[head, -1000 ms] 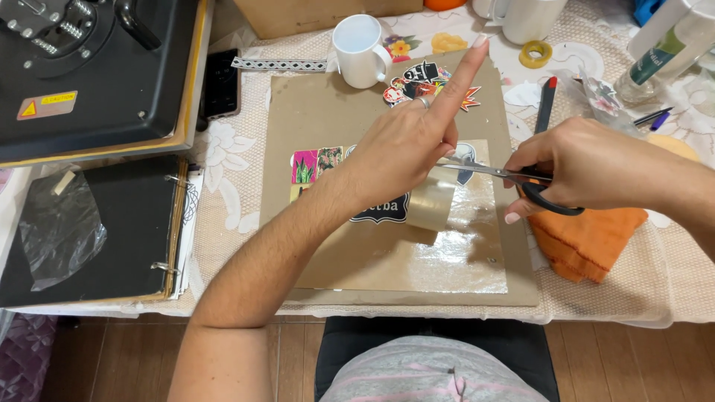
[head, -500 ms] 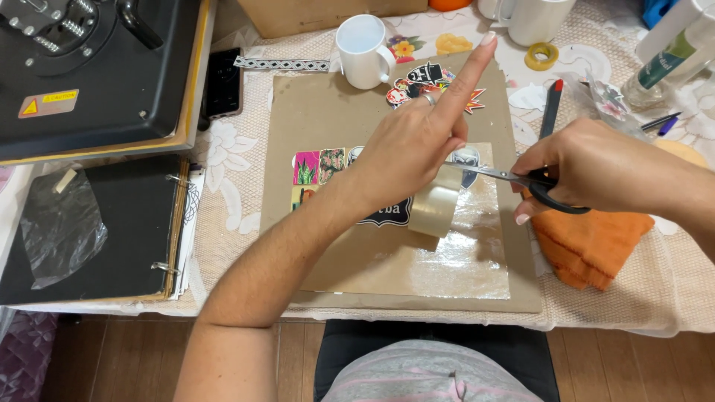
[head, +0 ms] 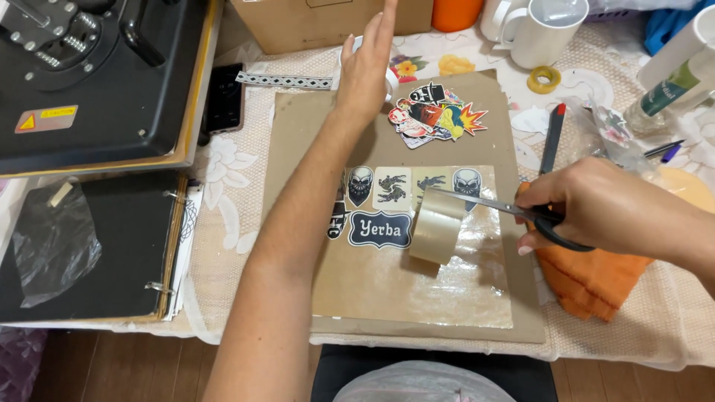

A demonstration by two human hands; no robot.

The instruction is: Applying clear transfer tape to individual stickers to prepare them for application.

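Scissors (head: 514, 212) are gripped by the right hand (head: 603, 212), blades at a thin, limp, likely sticky strip of clear tape (head: 438, 227) over the cardboard (head: 298, 149), best pinched at its free edge, while the left hand (head: 369, 71) is held open above.

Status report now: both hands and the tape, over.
Left hand open, raised near white mug. Right hand holds black scissors, blades at clear tape roll. Tape rests on taped sticker sheet. Nothing blocking.
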